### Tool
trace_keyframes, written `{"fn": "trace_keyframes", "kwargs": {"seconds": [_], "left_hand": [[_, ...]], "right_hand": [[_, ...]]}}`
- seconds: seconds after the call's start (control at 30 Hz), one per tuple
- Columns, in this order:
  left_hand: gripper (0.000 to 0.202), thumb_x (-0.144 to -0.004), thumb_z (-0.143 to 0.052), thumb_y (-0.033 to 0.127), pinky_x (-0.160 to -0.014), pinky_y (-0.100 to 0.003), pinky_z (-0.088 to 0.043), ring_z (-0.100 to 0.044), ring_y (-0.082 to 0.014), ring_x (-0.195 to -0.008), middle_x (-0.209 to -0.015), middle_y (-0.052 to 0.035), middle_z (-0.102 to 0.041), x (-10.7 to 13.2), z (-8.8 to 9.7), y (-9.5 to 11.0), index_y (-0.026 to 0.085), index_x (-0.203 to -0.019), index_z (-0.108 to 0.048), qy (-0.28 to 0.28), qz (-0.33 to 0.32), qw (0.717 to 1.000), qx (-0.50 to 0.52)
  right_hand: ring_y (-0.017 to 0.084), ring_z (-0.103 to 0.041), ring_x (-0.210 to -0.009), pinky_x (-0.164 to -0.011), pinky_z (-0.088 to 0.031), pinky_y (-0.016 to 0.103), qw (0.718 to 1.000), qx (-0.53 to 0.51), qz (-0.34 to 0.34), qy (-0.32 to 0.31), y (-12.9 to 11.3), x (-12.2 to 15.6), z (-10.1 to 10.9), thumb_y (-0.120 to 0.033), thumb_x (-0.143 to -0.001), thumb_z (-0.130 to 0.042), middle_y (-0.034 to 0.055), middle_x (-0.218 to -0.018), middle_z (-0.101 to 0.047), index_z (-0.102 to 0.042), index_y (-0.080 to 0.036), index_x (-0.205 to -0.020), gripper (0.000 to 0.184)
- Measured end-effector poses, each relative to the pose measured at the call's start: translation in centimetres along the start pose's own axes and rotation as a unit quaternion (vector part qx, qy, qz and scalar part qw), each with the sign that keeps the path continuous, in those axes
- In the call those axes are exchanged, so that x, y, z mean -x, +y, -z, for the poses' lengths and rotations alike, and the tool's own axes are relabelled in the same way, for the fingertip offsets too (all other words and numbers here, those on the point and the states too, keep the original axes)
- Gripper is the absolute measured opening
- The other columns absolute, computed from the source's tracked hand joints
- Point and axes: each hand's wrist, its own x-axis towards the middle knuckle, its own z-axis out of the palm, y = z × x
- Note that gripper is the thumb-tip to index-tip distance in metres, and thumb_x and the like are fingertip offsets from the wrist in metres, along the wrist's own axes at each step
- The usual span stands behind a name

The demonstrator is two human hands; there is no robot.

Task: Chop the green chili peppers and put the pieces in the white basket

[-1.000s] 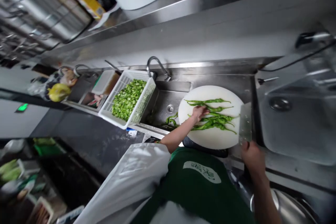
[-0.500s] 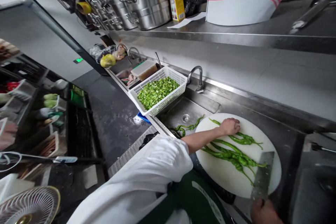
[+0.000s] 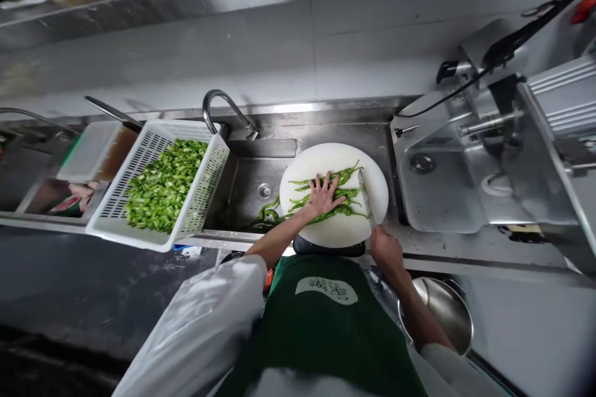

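Several long green peppers point(image 3: 348, 177) lie side by side across a round white cutting board point(image 3: 335, 237). My left hand point(image 3: 322, 195) rests on them with its fingers spread wide, palm down. In my right hand point(image 3: 385, 247) is the handle of a cleaver point(image 3: 365, 193). Its broad blade stands on the board at the stem ends of the peppers, on the right. The fingers of my right hand are wrapped round the handle, which they mostly hide.
Left of the board is a sink point(image 3: 242, 183) with more peppers point(image 3: 269, 212) in it, below a curved faucet point(image 3: 223, 99). A white basket point(image 3: 106, 214) holds chopped green pepper. On the right stands a metal slicing machine point(image 3: 447, 186); a steel pot point(image 3: 442, 310) is below the counter edge.
My view has swung to the right and down. My left hand has gone from bent fingers on the far peppers to lying spread over the group. The cleaver now stands by the pepper ends.
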Motion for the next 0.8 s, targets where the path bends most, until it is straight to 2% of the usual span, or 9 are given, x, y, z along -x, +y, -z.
{"fn": "trace_keyframes", "kwargs": {"seconds": [0.17,0.23,0.33,0.47,0.6,0.7,0.73,0.8], "left_hand": [[0.065,-0.105,-0.052,0.052,-0.122,-0.073,-0.018,-0.015,-0.0465,-0.159,-0.173,-0.016,-0.028,-1.4,2.0,-0.2,0.025,-0.163,-0.042,0.004,-0.045,0.999,-0.019],[0.055,-0.107,-0.048,0.048,-0.123,-0.068,-0.022,-0.027,-0.0412,-0.154,-0.166,-0.0162,-0.041,-1.8,2.6,0.0,0.023,-0.156,-0.052,0.008,-0.062,0.998,-0.01],[0.043,-0.109,-0.045,0.04,-0.12,-0.056,-0.032,-0.047,-0.0325,-0.136,-0.147,-0.0132,-0.058,-2.5,2.9,0.4,0.023,-0.144,-0.063,0.013,-0.047,0.998,0.029],[0.033,-0.104,-0.055,0.028,-0.115,-0.049,-0.038,-0.049,-0.0307,-0.133,-0.143,-0.0118,-0.059,-4.5,3.1,0.7,0.023,-0.132,-0.072,0.039,-0.026,0.996,0.071],[0.025,-0.101,-0.06,0.022,-0.113,-0.045,-0.041,-0.053,-0.0287,-0.128,-0.138,-0.0106,-0.062,-6.1,3.8,0.5,0.022,-0.119,-0.077,0.038,-0.041,0.994,0.095],[0.024,-0.104,-0.056,0.023,-0.108,-0.041,-0.045,-0.057,-0.0281,-0.122,-0.129,-0.0117,-0.066,-5.1,4.1,0.3,0.02,-0.112,-0.078,0.072,-0.047,0.992,0.092],[0.026,-0.105,-0.054,0.025,-0.105,-0.039,-0.047,-0.06,-0.0274,-0.116,-0.122,-0.0118,-0.068,-4.3,4.0,0.2,0.019,-0.11,-0.079,0.071,-0.045,0.992,0.095],[0.026,-0.105,-0.055,0.028,-0.096,-0.036,-0.051,-0.066,-0.0258,-0.101,-0.108,-0.0109,-0.072,-2.3,3.6,-0.1,0.019,-0.105,-0.079,0.031,-0.03,0.994,0.098]], "right_hand": [[0.027,-0.075,-0.095,-0.081,-0.049,0.033,1.0,0.008,-0.019,0.022,0.8,-0.5,0.4,-0.028,-0.11,-0.031,0.0174,-0.1,-0.077,-0.064,-0.012,-0.12,0.039],[0.028,-0.075,-0.094,-0.08,-0.049,0.033,0.999,0.012,-0.031,0.026,1.4,-0.8,0.6,-0.028,-0.11,-0.031,0.0177,-0.098,-0.076,-0.064,-0.011,-0.12,0.038],[0.029,-0.075,-0.093,-0.079,-0.049,0.033,0.999,0.007,-0.027,0.02,1.7,-1.0,0.6,-0.027,-0.11,-0.032,0.0189,-0.097,-0.076,-0.064,-0.01,-0.121,0.038],[0.03,-0.075,-0.093,-0.078,-0.048,0.033,1.0,-0.013,-0.014,0.013,1.6,-1.1,0.5,-0.027,-0.11,-0.032,0.0204,-0.098,-0.075,-0.063,-0.009,-0.124,0.039],[0.031,-0.075,-0.093,-0.078,-0.048,0.034,0.999,-0.032,-0.021,0.004,1.8,-1.4,0.2,-0.029,-0.109,-0.03,0.0205,-0.099,-0.075,-0.061,-0.009,-0.128,0.041],[0.031,-0.074,-0.092,-0.078,-0.048,0.035,0.999,-0.038,-0.022,0.009,2.1,-1.6,-0.1,-0.029,-0.109,-0.031,0.0203,-0.098,-0.075,-0.061,-0.009,-0.128,0.041],[0.031,-0.074,-0.091,-0.078,-0.048,0.035,0.999,-0.04,-0.021,0.011,2.2,-1.6,-0.2,-0.029,-0.109,-0.031,0.0201,-0.097,-0.075,-0.061,-0.009,-0.128,0.041],[0.031,-0.074,-0.091,-0.079,-0.048,0.035,0.999,-0.045,-0.02,0.015,2.3,-1.6,-0.4,-0.029,-0.109,-0.031,0.0194,-0.097,-0.075,-0.061,-0.009,-0.128,0.04]]}}
